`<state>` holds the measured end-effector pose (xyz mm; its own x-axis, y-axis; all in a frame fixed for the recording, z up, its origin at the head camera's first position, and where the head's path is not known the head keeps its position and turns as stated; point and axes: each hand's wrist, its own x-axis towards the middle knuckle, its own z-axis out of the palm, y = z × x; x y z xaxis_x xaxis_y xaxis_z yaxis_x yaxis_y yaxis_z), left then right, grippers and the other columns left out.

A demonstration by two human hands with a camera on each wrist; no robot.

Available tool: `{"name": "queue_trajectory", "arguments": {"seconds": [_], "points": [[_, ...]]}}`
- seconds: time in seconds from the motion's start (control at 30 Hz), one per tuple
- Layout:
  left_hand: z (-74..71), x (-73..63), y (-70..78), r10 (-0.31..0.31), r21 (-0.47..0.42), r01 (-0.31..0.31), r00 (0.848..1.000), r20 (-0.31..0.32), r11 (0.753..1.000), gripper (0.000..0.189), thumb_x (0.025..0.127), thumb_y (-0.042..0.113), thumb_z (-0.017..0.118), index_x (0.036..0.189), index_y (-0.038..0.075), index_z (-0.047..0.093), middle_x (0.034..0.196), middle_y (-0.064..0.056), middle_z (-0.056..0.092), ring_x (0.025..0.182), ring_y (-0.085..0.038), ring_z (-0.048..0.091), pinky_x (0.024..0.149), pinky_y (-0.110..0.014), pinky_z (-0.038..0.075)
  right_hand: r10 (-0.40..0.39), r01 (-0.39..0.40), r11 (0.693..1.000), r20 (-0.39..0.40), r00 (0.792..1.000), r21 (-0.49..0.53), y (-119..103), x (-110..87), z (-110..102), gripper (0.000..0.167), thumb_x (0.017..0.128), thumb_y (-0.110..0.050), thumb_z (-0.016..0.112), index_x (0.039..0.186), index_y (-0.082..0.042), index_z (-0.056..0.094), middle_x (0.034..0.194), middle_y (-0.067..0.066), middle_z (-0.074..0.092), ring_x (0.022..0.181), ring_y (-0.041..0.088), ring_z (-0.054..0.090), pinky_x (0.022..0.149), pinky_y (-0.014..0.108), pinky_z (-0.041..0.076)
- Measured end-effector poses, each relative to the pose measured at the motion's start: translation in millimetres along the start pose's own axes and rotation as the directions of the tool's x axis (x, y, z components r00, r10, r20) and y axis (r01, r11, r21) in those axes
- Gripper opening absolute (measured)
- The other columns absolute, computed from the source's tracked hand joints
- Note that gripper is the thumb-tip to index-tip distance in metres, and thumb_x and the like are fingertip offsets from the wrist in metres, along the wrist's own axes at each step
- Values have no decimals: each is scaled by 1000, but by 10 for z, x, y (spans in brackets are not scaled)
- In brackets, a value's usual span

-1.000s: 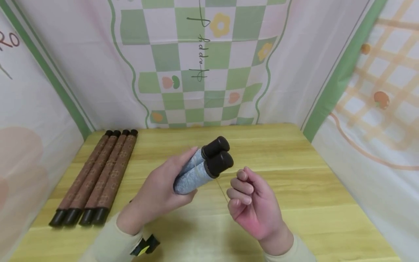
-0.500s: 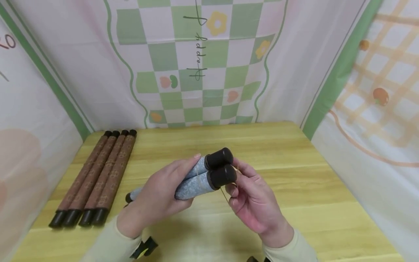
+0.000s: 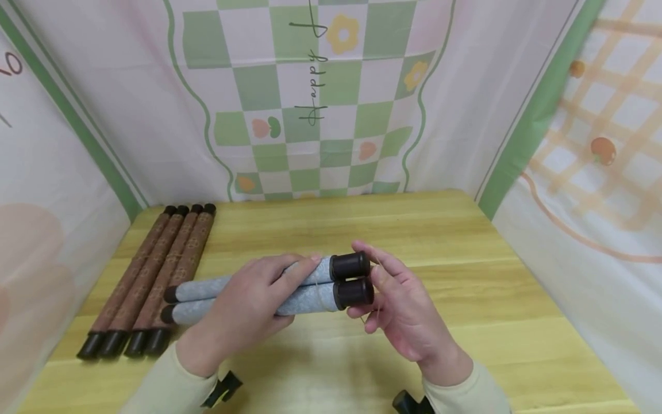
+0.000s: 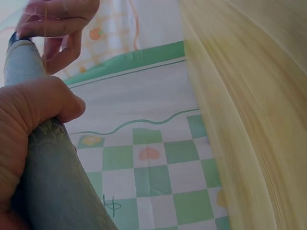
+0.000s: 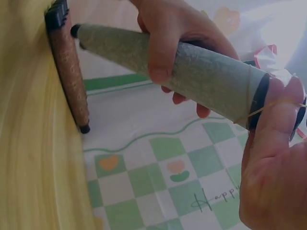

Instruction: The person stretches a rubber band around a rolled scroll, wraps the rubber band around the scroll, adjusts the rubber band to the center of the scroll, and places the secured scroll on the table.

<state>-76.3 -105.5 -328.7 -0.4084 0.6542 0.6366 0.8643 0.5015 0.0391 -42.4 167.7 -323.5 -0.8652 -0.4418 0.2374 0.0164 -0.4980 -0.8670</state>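
Observation:
My left hand point(image 3: 253, 296) grips a pair of light blue patterned scrolls point(image 3: 307, 300) with black end knobs, lying side by side above the table. A thin yellowish rubber band point(image 5: 261, 109) circles the scrolls near their right ends and runs over the fingers of my right hand point(image 3: 408, 316). That hand is at the right-hand black knobs point(image 3: 354, 292), its fingers and thumb bent around the stretched band. In the left wrist view, the left thumb point(image 4: 53, 98) lies across a scroll. The left palm hides the middle of both scrolls.
Several brown patterned scrolls point(image 3: 155, 276) with black ends lie in a row on the left of the wooden table point(image 3: 465, 276). Printed fabric point(image 3: 336, 86) encloses the back and sides. Dark wrist-worn devices point(image 3: 223, 388) show below the sleeves.
The blue scrolls have swung from a steep tilt to nearly level, their left ends coming into view. My right hand has come up to the black knobs, its fingers spreading with the band.

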Motion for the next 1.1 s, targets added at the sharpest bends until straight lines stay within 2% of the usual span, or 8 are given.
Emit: {"name": "queue_trajectory", "arguments": {"seconds": [0.17,0.37,0.5,0.7,0.9,1.03,1.1], "points": [[-3,-18,2,14,77,-19,998,63,997,110,59,11,100,156,17,47,120,-11,68,94,-27,71,81,-45,61,66,-82,977,-89,994,-196,3,15,-16,45,110,-12,49,155,-20,48,127,14,60,77,16,76,58,25,60],[52,-46,35,14,159,-29,996,93,987,107,61,17,101,155,19,49,117,-11,70,93,-29,72,81,-47,61,170,-229,911,-195,966,-342,43,66,-25,52,104,-16,63,154,-12,48,123,21,54,70,20,73,55,28,59],[91,-56,63,5,192,-24,995,103,981,104,63,16,98,155,20,49,117,-10,70,92,-29,72,80,-46,61,217,-295,881,-238,947,-369,74,107,-24,56,100,-18,69,152,-12,49,123,23,53,66,21,70,55,29,59],[106,-53,87,-9,247,-21,993,122,969,91,77,15,91,157,22,47,118,-10,71,94,-28,73,80,-47,61,271,-363,847,-272,923,-389,86,144,-52,56,97,-23,74,149,-20,54,126,25,53,65,24,68,56,28,57],[125,-47,105,-19,290,-21,991,135,957,77,88,16,83,157,25,48,118,-9,71,96,-28,72,80,-47,60,315,-394,818,-246,916,-419,71,176,-103,54,97,-25,74,145,-12,54,121,25,56,66,24,68,56,27,56],[134,-44,120,-14,302,-29,990,141,953,74,91,15,80,157,25,48,119,-9,71,96,-28,72,81,-47,60,340,-402,809,-216,915,-429,60,193,-141,56,97,-24,74,145,-7,51,116,25,58,67,24,68,56,27,56],[137,-45,127,-6,307,-38,990,142,951,72,92,12,76,157,26,48,119,-8,71,94,-28,72,80,-47,60,360,-413,805,-203,911,-426,54,200,-156,57,96,-24,75,146,-8,52,114,25,60,67,24,69,56,27,56]]}}
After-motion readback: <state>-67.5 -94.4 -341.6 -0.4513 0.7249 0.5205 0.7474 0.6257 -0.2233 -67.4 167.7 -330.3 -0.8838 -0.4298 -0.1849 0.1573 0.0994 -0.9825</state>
